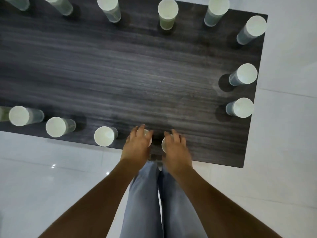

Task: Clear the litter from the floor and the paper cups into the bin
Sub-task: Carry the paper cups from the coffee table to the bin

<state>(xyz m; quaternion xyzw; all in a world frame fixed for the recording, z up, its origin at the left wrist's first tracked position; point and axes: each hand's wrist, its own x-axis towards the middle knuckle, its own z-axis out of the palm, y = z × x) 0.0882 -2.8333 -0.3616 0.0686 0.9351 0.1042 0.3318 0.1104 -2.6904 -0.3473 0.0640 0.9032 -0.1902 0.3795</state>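
Your left hand (137, 145) curls over one white paper cup (148, 137) at the near edge of the dark wood-grain tabletop (137, 74); your right hand (175, 148) covers another (164, 144); whether either grip has closed, I cannot tell.

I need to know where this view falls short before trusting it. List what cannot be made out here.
- Head view, cup under the left hand: mostly covered by the fingers; grip unclear.
- Cup under the right hand: only a sliver of rim shows.
- Cups at the top-left edge: cut off by the frame.
- Bin and floor litter: none in view.
- Contents of the cups: unclear; blurred.
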